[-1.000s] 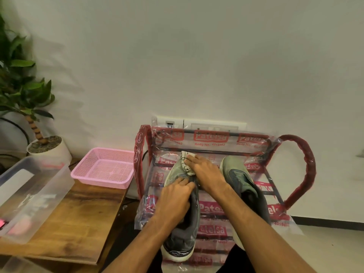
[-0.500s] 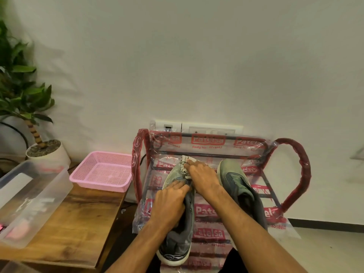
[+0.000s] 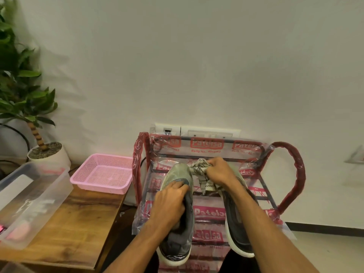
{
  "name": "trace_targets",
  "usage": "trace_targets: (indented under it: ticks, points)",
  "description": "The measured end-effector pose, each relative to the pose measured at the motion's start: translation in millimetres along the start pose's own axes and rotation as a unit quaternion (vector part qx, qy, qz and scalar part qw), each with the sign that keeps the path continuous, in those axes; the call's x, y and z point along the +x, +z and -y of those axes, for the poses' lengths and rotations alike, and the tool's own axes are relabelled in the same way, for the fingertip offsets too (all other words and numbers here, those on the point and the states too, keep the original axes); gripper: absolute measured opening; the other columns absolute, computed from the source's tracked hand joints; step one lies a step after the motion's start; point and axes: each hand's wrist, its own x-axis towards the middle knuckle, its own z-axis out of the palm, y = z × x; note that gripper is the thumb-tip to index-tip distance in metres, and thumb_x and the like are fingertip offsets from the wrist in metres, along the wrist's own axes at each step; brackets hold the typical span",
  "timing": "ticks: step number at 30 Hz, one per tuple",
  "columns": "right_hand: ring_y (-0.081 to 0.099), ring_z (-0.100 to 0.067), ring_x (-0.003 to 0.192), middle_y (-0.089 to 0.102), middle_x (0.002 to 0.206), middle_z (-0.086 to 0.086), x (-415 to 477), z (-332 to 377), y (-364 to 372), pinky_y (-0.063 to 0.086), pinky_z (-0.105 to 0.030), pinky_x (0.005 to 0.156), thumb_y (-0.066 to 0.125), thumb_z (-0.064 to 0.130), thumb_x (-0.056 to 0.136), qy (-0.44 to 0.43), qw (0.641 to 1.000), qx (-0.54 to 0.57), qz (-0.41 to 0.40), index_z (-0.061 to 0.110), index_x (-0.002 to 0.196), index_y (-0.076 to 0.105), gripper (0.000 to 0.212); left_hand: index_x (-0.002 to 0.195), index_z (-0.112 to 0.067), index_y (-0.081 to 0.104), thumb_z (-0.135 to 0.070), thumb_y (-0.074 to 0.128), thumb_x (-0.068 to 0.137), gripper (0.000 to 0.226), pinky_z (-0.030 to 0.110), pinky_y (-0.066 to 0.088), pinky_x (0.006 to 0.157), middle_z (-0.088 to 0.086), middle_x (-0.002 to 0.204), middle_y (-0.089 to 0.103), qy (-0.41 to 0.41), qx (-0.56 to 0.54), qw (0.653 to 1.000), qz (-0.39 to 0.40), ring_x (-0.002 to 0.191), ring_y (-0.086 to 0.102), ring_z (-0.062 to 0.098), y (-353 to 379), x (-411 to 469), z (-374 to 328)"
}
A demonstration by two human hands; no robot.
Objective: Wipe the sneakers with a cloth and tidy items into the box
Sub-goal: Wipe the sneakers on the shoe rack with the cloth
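Observation:
Two grey-green sneakers with white soles lie on a plastic-wrapped red rack point(image 3: 291, 174). My left hand point(image 3: 169, 203) grips the left sneaker point(image 3: 180, 174) at its tongue and collar, fingers curled inside. My right hand point(image 3: 220, 172) clutches a bunched, patterned light cloth point(image 3: 199, 168) between the two toes, over the front of the right sneaker point(image 3: 239, 233), whose toe my hand and forearm hide. A clear plastic box point(image 3: 35, 200) stands on the wooden table at the far left.
A pink mesh basket point(image 3: 102, 174) sits on the wooden table point(image 3: 74, 229) beside the rack. A potted plant point(image 3: 47, 152) stands at the back left. Wall sockets point(image 3: 197, 131) are behind the rack. Bare floor lies to the right.
My right hand has carried the cloth off the left sneaker's toe to the right, toward the right sneaker. My left hand keeps its hold on the left sneaker.

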Motion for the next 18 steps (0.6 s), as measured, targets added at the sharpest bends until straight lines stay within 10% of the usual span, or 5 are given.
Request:
trace_targets:
  ticks: [9,18]
  points:
    - [0.061,-0.033,0.084,0.067,0.087,-0.012,4.8,-0.7,28.5,0.051,-0.042,0.068,0.046,-0.004,0.083,-0.054,0.992,-0.053,-0.100,0.016,0.086,0.066,0.029,0.140,-0.044,0.039,-0.012,0.053,0.070,0.078,0.048,0.040,0.105,-0.006,0.156,0.024,-0.064,-0.058,0.979,0.186,0.142,0.023,0.020,-12.6,24.4,12.5]
    - [0.063,-0.031,0.105,0.070,0.113,-0.009,9.3,9.8,45.6,0.051,-0.039,0.086,0.049,-0.006,0.080,-0.132,0.983,-0.116,-0.050,0.023,0.125,0.064,0.056,0.126,-0.035,0.057,-0.014,0.061,0.082,0.049,0.036,0.053,0.077,-0.012,0.127,0.059,0.000,-0.019,1.000,-0.016,0.112,0.058,0.017,3.4,7.5,15.9]
